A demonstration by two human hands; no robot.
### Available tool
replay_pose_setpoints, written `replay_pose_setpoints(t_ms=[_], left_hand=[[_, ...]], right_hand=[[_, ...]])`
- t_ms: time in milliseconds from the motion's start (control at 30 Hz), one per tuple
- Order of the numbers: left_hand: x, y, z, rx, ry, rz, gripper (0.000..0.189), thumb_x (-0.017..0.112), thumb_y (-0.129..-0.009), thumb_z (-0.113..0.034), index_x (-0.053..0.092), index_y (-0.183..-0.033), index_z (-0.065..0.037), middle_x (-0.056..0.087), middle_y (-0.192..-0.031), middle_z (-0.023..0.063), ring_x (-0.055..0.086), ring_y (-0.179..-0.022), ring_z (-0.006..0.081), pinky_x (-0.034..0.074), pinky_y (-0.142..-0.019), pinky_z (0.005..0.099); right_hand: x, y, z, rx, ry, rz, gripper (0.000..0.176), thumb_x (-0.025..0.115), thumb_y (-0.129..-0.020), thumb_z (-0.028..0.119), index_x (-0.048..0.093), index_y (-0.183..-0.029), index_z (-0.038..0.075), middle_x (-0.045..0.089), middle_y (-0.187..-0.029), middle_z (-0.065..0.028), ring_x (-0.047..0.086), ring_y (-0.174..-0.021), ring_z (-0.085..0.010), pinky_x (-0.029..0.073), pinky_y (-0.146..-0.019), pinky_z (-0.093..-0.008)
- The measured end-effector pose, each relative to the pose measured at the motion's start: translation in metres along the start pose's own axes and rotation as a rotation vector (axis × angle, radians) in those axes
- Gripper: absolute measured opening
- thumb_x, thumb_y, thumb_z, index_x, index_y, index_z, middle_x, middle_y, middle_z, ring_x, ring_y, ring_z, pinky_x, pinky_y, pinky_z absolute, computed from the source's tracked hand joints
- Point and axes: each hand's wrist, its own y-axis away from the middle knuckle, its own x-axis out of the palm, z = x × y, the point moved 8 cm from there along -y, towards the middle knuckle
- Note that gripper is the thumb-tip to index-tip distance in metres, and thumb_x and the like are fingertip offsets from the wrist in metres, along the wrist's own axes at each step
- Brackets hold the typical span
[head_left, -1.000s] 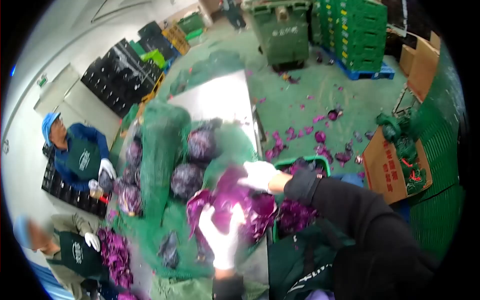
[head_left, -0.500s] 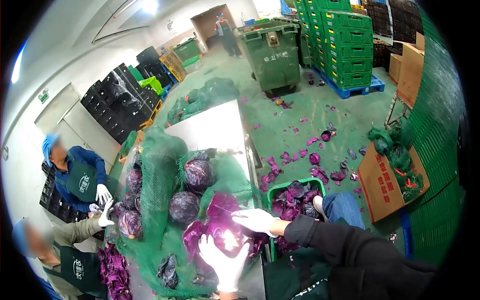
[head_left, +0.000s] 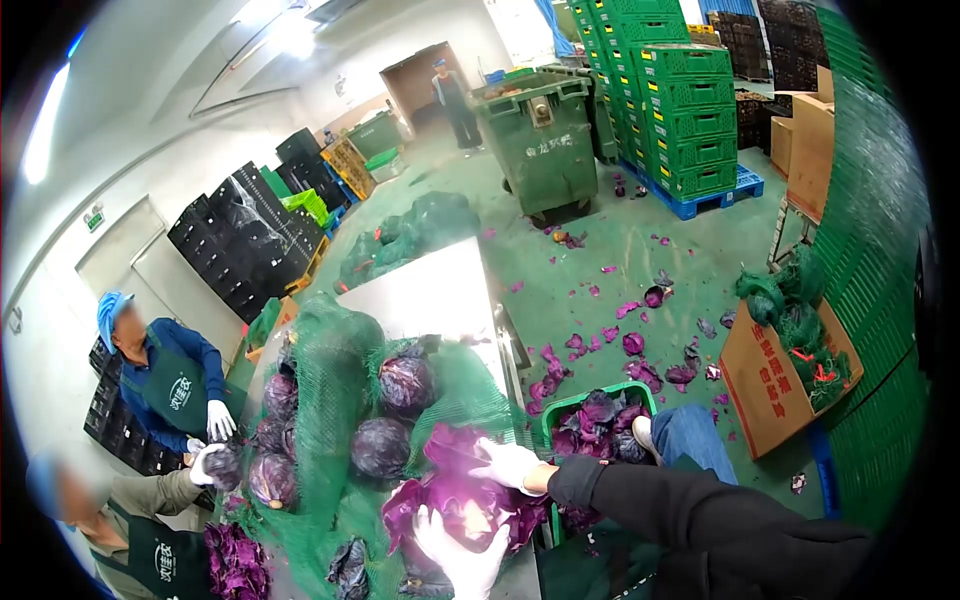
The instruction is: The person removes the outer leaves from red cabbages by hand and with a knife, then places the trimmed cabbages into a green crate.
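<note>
Near the right edge of the table [head_left: 425,285], I have the purple cabbage [head_left: 425,500] cupped in the left hand [head_left: 462,565], fingers spread along its near side, while the right hand [head_left: 508,466] touches a leaf [head_left: 450,443] standing up at its far side; whether those fingers clench it, I cannot tell. Green netting [head_left: 330,420] spreads to the left, two whole cabbages [head_left: 382,448] sit farther off, and to the right a green basket [head_left: 595,392] holds loose leaves [head_left: 590,430]
</note>
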Motion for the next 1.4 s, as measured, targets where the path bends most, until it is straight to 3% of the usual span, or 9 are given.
replay_pose_setpoints(t_ms=[200,500,900,1000,1100,1300,1400], left_hand=[[-0.003,0.007,0.004,-0.008,0.048,-0.013,0.104,0.088,-0.066,-0.043,0.035,-0.143,0.003,0.037,-0.146,0.0279,0.034,-0.135,0.0458,0.028,-0.112,0.0563],[0.01,0.015,0.017,0.029,0.099,-0.059,0.11,0.091,-0.06,-0.037,0.032,-0.145,0.0,0.034,-0.147,0.0257,0.034,-0.137,0.0444,0.028,-0.113,0.0565],[-0.002,-0.002,0.003,-0.033,0.041,-0.011,0.103,0.089,-0.065,-0.042,0.038,-0.142,0.001,0.039,-0.145,0.0274,0.037,-0.133,0.0455,0.03,-0.111,0.0554],[-0.003,-0.002,0.002,-0.023,0.047,-0.016,0.102,0.089,-0.066,-0.041,0.038,-0.142,0.002,0.038,-0.145,0.0273,0.036,-0.133,0.045,0.03,-0.111,0.0552],[0.015,0.01,0.022,-0.037,0.029,0.033,0.108,0.089,-0.065,-0.046,0.031,-0.144,0.0,0.029,-0.149,0.0249,0.025,-0.141,0.0431,0.023,-0.114,0.0591],[0.016,0.012,0.024,-0.039,0.079,0.005,0.11,0.091,-0.061,-0.037,0.032,-0.146,-0.002,0.03,-0.15,0.0246,0.03,-0.139,0.0433,0.026,-0.114,0.0561],[0.02,0.014,0.029,-0.051,0.094,0.025,0.109,0.089,-0.064,-0.045,0.03,-0.145,-0.001,0.028,-0.151,0.0244,0.024,-0.142,0.0425,0.021,-0.115,0.0592]], right_hand=[[0.001,0.004,-0.001,-0.026,-0.002,-0.113,0.06,0.061,-0.09,0.051,0.047,-0.126,0.006,0.065,-0.112,-0.025,0.062,-0.103,-0.0438,0.049,-0.088,-0.0481],[0.006,-0.003,-0.004,-0.049,0.032,-0.083,0.06,0.061,-0.09,0.052,0.046,-0.129,0.009,0.066,-0.108,-0.0244,0.064,-0.098,-0.0433,0.049,-0.085,-0.0487],[-0.001,0.0,0.003,-0.039,0.046,-0.026,0.065,0.059,-0.09,0.055,0.043,-0.132,0.008,0.066,-0.108,-0.0264,0.064,-0.097,-0.0447,0.05,-0.084,-0.0505],[0.0,-0.001,0.001,-0.013,0.032,-0.032,0.065,0.059,-0.09,0.055,0.043,-0.132,0.008,0.066,-0.109,-0.0264,0.064,-0.098,-0.0445,0.049,-0.084,-0.0501],[0.001,-0.001,-0.001,-0.008,0.026,-0.029,0.067,0.059,-0.09,0.055,0.043,-0.134,0.007,0.065,-0.112,-0.0267,0.064,-0.1,-0.0438,0.049,-0.087,-0.0493],[-0.002,0.001,0.002,-0.001,0.032,-0.023,0.072,0.058,-0.09,0.056,0.041,-0.138,0.005,0.064,-0.117,-0.0263,0.063,-0.104,-0.0429,0.049,-0.09,-0.0474],[-0.001,0.002,0.003,0.044,0.061,0.026,0.068,0.056,-0.092,0.051,0.042,-0.139,0.004,0.057,-0.128,-0.0225,0.062,-0.108,-0.0377,0.048,-0.094,-0.0416]])
